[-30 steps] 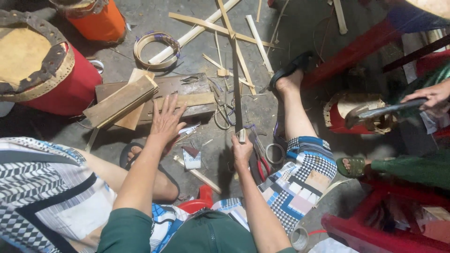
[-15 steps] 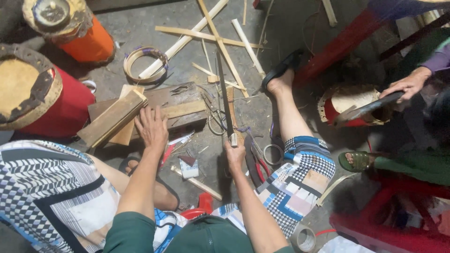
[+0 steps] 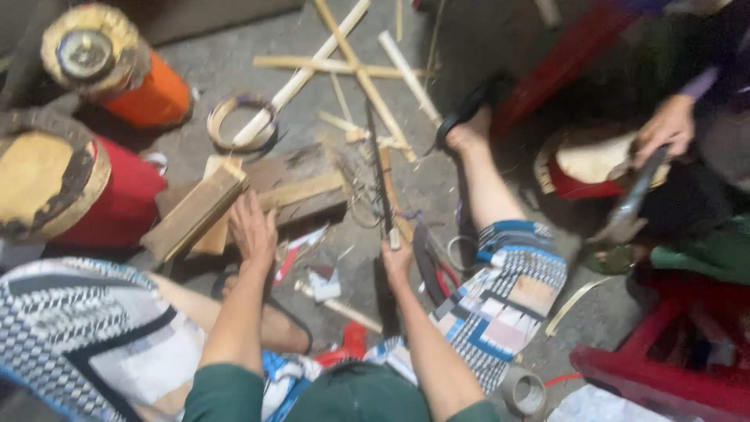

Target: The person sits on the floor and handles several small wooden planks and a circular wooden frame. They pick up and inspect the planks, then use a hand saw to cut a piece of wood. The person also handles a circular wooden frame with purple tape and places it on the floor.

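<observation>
**Floor workshop, two hands busy**

Grey concrete floor (image 3: 469,180) littered with split bamboo strips. Going left to right: two drums, red (image 3: 70,195) and orange (image 3: 117,70); left hand (image 3: 251,228), fingers spread flat, pins one wood block (image 3: 258,199) so it can't slide; right hand (image 3: 397,254), fingers wrapped tight, holds one long dark blade (image 3: 379,172) pointing away, tip among the strips.

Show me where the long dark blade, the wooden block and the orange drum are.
long dark blade (image 3: 378,168): head view, on the middle of the narrow blade, above the right hand.
wooden block (image 3: 195,211): head view, on its pale top face, left of the left hand.
orange drum (image 3: 152,98): head view, on its orange side wall.
</observation>
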